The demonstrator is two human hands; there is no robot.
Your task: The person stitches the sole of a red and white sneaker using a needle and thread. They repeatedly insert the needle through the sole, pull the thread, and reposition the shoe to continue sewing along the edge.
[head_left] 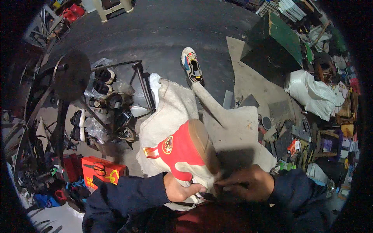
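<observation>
In the head view, the left hand (179,189) is clamped on a red-and-white high-topped shoe with a tan sole (182,147), its thumb pressed on the white part close to the lower edge. The shoe lies tilted over the person's lap, sole turned to the right, with a round gold emblem and a gold tab on its red side; its lower end is lost among the hands and dark clothing. The right hand (250,183) is beside the sole, fingers curled and shadowed; whether they pinch anything cannot be told. The two hands are apart, the shoe's lower part between them.

A greyish-white coarse cloth (175,101) spreads beneath the shoe, partly covered by it. Beyond it, a multicoloured low sneaker (191,66) stands on the dark floor (155,35). On the left, a black metal stand with a round disc (72,75) hides some bagged shoes. Dark-handled scissors (99,168) lie on a red-orange box (88,179), which the left sleeve (128,194) partly covers. The outer clutter fades into the black rim.
</observation>
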